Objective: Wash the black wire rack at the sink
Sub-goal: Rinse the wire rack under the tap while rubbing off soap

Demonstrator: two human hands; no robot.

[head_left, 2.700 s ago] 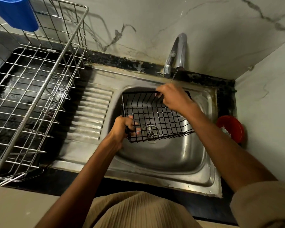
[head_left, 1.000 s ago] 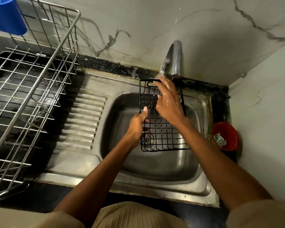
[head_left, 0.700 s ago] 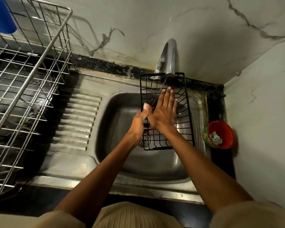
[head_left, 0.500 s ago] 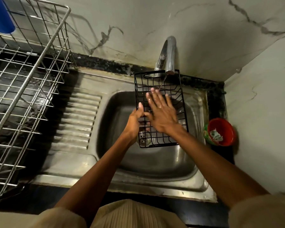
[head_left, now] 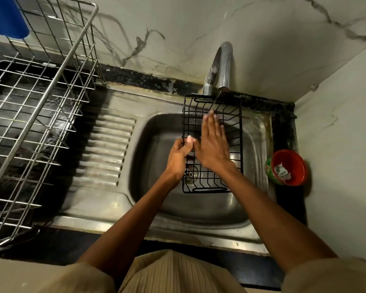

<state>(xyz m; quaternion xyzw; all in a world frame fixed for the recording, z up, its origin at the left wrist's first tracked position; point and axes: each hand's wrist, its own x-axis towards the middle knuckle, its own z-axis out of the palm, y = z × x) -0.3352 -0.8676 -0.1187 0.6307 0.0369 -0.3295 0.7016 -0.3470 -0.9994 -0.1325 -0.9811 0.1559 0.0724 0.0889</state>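
Observation:
The black wire rack (head_left: 232, 115) is held over the steel sink (head_left: 152, 144), its far end under the tap (head_left: 222, 66), from which a thin stream of water falls. My left hand (head_left: 179, 156) grips the rack's left rim, thumb on top. My right hand (head_left: 212, 144) lies flat on the rack's wire floor with fingers stretched out, pointing toward the tap. The rack's near end hangs above the drain (head_left: 191, 173).
A large silver wire dish rack (head_left: 40, 106) stands on the dark counter at left, with a blue cup (head_left: 5, 17) at its far corner. The ribbed draining board (head_left: 106, 151) lies between it and the basin. A red bowl (head_left: 288, 168) sits by the right wall.
The rack was turned from lying crosswise to pointing lengthwise at the tap. My right hand went from gripping its far rim to lying flat, sliding back and forth over the wires.

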